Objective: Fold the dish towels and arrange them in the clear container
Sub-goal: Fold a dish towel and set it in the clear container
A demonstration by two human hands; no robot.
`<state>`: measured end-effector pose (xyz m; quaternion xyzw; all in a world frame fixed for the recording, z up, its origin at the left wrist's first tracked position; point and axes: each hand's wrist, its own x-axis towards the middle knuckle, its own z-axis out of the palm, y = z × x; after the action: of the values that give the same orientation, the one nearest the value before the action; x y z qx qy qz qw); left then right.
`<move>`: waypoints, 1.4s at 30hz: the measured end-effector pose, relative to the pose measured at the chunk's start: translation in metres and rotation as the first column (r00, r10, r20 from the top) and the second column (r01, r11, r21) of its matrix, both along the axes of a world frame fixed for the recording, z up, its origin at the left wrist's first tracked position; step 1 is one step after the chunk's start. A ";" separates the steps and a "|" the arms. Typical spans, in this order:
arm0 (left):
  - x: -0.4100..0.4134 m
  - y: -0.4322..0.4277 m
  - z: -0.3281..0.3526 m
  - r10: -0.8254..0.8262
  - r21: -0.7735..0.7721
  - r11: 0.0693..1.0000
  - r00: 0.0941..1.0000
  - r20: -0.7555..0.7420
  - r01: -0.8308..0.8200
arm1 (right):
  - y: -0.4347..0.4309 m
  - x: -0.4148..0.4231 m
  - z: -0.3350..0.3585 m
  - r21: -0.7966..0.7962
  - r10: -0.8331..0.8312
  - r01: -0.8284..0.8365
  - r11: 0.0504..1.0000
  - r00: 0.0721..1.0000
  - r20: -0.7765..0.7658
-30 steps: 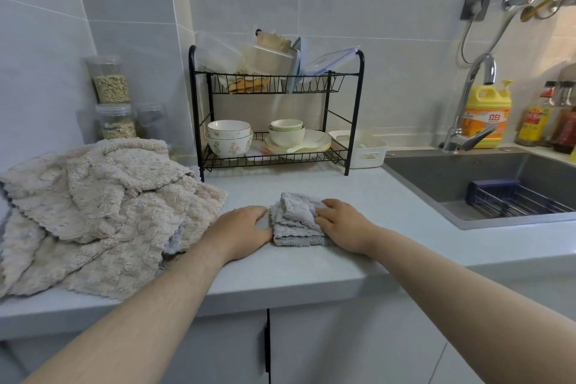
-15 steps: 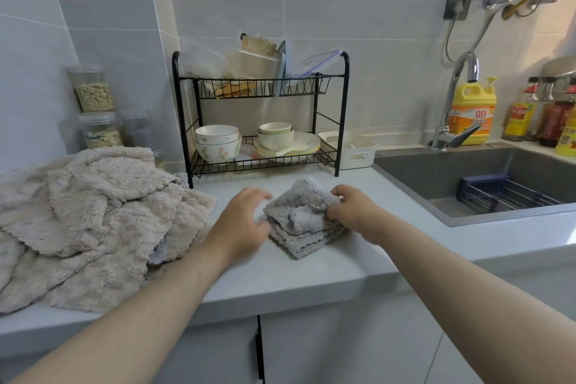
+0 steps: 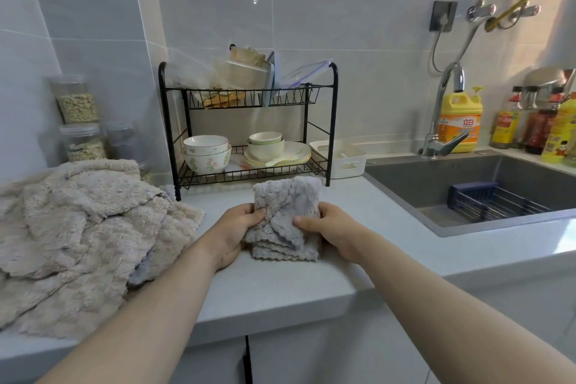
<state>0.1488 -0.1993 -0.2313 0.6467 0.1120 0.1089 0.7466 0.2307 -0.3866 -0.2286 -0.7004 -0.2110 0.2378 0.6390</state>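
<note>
A folded grey dish towel point(image 3: 288, 209) is lifted off the counter, held upright between both hands. My left hand point(image 3: 237, 229) grips its left edge and my right hand point(image 3: 327, 227) grips its right edge, thumbs on the front. A heap of unfolded beige towels point(image 3: 81, 237) lies on the counter to the left. Clear containers point(image 3: 240, 75) stand on the top shelf of the black rack point(image 3: 332, 121).
Bowls point(image 3: 207, 153) and plates point(image 3: 277, 154) fill the rack's lower shelf. A white bin point(image 3: 341, 159) stands beside it. The sink point(image 3: 486, 187) with faucet point(image 3: 442, 115) is at the right, bottles behind it. Jars point(image 3: 78, 121) stand at the back left.
The grey towel lay folded on the counter under both hands; both hands have taken its sides and raised it upright, nearer to me.
</note>
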 end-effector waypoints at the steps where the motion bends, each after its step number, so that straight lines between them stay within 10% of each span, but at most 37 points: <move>1: -0.001 -0.001 -0.001 -0.014 0.001 1.000 1.000 0.001 0.014 | 0.003 -0.001 -0.001 -0.004 -0.032 0.032 0.999 0.998 0.052; 19: -0.007 -0.007 -0.002 0.090 0.006 0.996 0.996 0.023 -0.090 | -0.001 -0.001 -0.010 0.207 -0.126 0.113 0.972 0.991 0.049; 24: -0.012 -0.019 -0.007 0.167 0.471 0.840 0.954 0.249 -0.270 | -0.002 0.006 -0.014 0.256 -0.097 0.087 0.963 0.995 0.028; 32: -0.014 -0.003 -0.009 0.028 0.501 0.863 0.996 0.090 -0.070 | -0.010 0.001 -0.013 -0.192 0.054 0.022 0.981 0.923 0.380; 42: -0.012 0.006 -0.012 0.066 0.398 0.912 0.994 0.088 -0.096 | -0.015 0.002 -0.013 -0.182 0.065 0.018 0.983 0.897 0.437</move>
<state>0.1369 -0.1936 -0.2438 0.7765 0.0868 0.1838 0.5964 0.2328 -0.4016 -0.2411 -0.7887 -0.3361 0.0989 0.5051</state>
